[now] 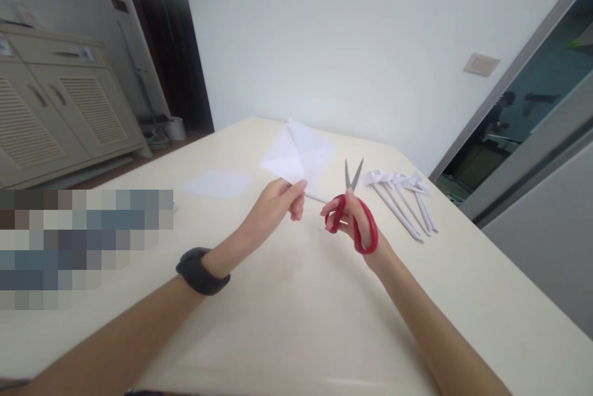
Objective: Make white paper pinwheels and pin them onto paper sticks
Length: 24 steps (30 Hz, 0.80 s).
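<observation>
My right hand (354,223) holds a pair of red-handled scissors (367,232), with fingers through the loops. Its blades point away from me and are spread in a V. To its left, my left hand (285,198) is closed in a pinch; whatever lies between its fingertips is too small or blurred to name. A thin white paper stick (316,197) shows between the two hands, its left end hidden behind my left hand. Just beyond the left fingertips are white paper sheets (296,152), overlapping and faint at the edges.
Several rolled paper sticks with folded paper tops (403,198) lie at the right on the cream table (287,322). Another pale sheet (217,183) lies left of centre. Behind the table rises a white wall (324,44); a louvred cabinet (69,99) stands far left.
</observation>
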Tool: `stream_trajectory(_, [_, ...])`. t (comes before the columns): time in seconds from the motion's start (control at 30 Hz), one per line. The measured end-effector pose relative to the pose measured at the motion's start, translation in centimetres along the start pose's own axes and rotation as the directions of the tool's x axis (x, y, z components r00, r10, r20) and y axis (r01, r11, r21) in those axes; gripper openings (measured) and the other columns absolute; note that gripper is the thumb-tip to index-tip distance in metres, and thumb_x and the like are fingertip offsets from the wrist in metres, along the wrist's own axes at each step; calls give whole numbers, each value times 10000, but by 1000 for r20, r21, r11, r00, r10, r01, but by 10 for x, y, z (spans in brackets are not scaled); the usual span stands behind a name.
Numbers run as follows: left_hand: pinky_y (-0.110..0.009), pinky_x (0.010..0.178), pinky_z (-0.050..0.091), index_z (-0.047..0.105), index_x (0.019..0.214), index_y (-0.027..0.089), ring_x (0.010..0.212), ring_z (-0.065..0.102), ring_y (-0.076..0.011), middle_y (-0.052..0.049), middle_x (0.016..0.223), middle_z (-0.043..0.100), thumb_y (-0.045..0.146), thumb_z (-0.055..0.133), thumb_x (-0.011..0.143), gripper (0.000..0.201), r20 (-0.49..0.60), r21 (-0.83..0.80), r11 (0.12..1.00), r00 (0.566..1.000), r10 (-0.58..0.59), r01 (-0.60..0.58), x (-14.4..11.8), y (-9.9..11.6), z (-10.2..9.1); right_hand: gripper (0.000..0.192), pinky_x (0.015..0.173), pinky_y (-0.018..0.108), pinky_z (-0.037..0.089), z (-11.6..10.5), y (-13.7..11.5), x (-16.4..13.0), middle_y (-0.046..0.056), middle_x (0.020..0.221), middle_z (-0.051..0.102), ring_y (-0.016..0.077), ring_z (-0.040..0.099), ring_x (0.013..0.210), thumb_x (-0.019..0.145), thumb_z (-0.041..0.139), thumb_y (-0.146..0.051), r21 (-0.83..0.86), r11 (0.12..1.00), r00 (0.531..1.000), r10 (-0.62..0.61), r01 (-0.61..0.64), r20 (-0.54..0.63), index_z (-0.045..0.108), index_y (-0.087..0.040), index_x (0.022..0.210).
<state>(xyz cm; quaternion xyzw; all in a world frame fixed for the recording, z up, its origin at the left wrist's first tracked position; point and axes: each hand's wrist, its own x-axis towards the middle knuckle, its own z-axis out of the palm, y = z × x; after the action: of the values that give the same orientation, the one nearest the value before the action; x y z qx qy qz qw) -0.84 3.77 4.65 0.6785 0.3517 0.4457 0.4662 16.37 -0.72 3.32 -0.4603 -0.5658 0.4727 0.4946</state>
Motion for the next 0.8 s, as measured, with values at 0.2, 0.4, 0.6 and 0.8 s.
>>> stream_trajectory(0.2, [-250,567,396,457,577,172,501,493,-122,10,500,517,405,394,861,372,-44,105,994,998,42,-37,-4,-4,1,508,595,266,404,-1,-8,-12,48,764,594,154,536,679,821,363,-627,-377,923,974,153,-80,167,622,-189,823])
stream_trajectory(0.4, [-240,544,373,453,497,172,483,472,-120,8,455,507,404,397,848,425,70,250,967,997,22,-39,-9,-3,5,516,653,289,427,11,-8,-18,50,813,601,152,550,694,835,327,-626,-203,976,973,119,-78,200,597,-187,801])
stream_trajectory(0.6, [-246,558,375,384,506,184,505,500,-126,20,455,503,362,379,861,397,107,179,984,994,-4,-15,-10,3,4,546,681,304,422,13,-7,-15,54,810,593,149,530,685,838,299,-634,-128,989,974,98,-73,205,589,-179,758])
stream_trajectory(0.8, [-245,555,382,412,529,183,471,472,-113,35,449,473,358,384,864,378,23,162,986,999,28,-32,-8,2,2,498,670,295,406,12,-6,-17,31,684,566,152,515,672,845,334,-607,-158,983,961,132,-95,244,599,-189,788])
